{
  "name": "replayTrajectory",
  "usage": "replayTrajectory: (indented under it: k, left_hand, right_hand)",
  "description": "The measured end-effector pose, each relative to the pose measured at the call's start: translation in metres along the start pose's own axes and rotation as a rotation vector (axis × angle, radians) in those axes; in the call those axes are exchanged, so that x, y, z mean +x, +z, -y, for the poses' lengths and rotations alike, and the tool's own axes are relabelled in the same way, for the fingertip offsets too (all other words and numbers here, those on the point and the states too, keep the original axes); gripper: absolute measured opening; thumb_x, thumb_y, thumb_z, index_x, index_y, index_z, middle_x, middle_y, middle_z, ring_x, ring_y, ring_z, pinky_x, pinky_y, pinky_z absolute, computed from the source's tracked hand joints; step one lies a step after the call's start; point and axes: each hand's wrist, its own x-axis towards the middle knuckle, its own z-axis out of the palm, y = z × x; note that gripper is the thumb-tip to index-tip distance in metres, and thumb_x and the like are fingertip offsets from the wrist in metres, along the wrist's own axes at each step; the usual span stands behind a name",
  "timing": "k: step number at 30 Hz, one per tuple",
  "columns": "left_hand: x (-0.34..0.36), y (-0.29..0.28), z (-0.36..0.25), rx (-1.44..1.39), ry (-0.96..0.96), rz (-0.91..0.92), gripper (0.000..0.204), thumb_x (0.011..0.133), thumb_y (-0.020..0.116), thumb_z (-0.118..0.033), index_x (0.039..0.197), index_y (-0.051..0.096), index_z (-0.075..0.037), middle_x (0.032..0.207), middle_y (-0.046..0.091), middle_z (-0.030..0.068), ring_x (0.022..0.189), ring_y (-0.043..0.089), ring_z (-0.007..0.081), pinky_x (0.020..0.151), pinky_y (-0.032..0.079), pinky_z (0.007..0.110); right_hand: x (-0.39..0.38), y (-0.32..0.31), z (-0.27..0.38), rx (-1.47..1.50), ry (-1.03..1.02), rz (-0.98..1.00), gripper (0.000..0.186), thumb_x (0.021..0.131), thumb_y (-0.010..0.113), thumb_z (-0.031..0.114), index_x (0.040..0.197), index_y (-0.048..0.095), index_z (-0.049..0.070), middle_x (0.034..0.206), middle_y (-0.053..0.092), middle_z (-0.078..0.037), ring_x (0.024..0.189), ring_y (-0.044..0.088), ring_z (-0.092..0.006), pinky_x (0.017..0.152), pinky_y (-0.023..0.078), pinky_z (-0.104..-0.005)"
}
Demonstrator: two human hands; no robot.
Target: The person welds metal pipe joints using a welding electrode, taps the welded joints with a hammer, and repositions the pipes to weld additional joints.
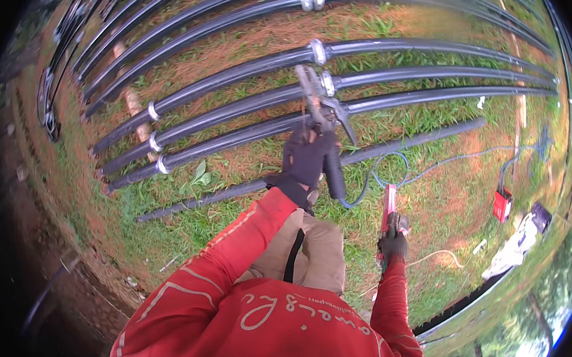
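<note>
My left hand (306, 160), in a dark glove, is closed on a blurred grey metal tool (321, 110) held over the pipes ahead of me. A black cylindrical handle (333, 172) hangs beside that hand, with a blue cable (401, 170) trailing from its lower end. The tool's exact kind is too smeared to tell. Low on the right, my right hand (392, 242), also gloved, grips a long red bar-like thing (389, 204) near its lower part. Close ahead, black pipes (236, 129) with silvery joint bands (161, 164) lie side by side.
A single dark pipe (416, 141) lies on the grass nearer me, passing behind my left hand. Wooden poles (135, 109) run under the pipe row. To the right are a red box (502, 204) and a white sack (513, 250). Dark cables (48, 102) lie far left.
</note>
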Motion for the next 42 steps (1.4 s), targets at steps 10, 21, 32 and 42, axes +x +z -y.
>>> replayTrajectory:
  k: [10, 21, 32, 42]
  left_hand:
    - [-0.155, -0.039, 0.022, 0.408, 0.009, 0.097, 0.017, 0.098, 0.082, -0.019, 0.1, 0.068, -0.009, 0.092, 0.07, 0.0024, 0.084, 0.068, 0.0137, 0.075, 0.056, 0.035]
    - [-0.279, -0.092, 0.0, 0.243, 0.064, 0.1, 0.03, 0.093, 0.084, -0.024, 0.094, 0.058, -0.011, 0.086, 0.055, -0.0032, 0.079, 0.053, 0.009, 0.069, 0.046, 0.033]
    - [-0.311, -0.188, -0.09, 0.311, 0.117, -0.045, 0.029, 0.096, 0.083, -0.028, 0.096, 0.062, -0.008, 0.089, 0.058, -0.0013, 0.082, 0.054, 0.0101, 0.073, 0.048, 0.035]
    - [-0.296, -0.37, -0.203, -0.071, 0.175, -0.081, 0.02, 0.097, 0.081, -0.021, 0.104, 0.067, -0.008, 0.093, 0.064, -0.0024, 0.087, 0.059, 0.0087, 0.077, 0.051, 0.033]
  right_hand:
    - [-0.095, 0.107, -0.066, 0.127, -0.135, -0.102, 0.072, 0.069, 0.09, 0.023, 0.13, 0.068, -0.01, 0.113, 0.08, -0.027, 0.104, 0.08, -0.0403, 0.093, 0.064, -0.05]
    - [-0.138, 0.209, -0.216, 0.346, -0.209, 0.053, 0.06, 0.089, 0.087, 0.027, 0.133, 0.07, -0.01, 0.098, 0.08, -0.016, 0.085, 0.08, -0.0267, 0.078, 0.066, -0.0416]
    - [-0.085, 0.195, -0.176, -0.148, -0.245, 0.007, 0.077, 0.083, 0.087, 0.042, 0.145, 0.07, 0.0, 0.129, 0.077, -0.032, 0.119, 0.077, -0.0412, 0.105, 0.06, -0.0519]
    - [-0.284, 0.18, 0.07, -0.153, -0.464, -0.216, 0.086, 0.109, 0.052, 0.068, 0.12, 0.074, -0.014, 0.097, 0.079, -0.031, 0.085, 0.081, -0.0427, 0.071, 0.061, -0.0526]
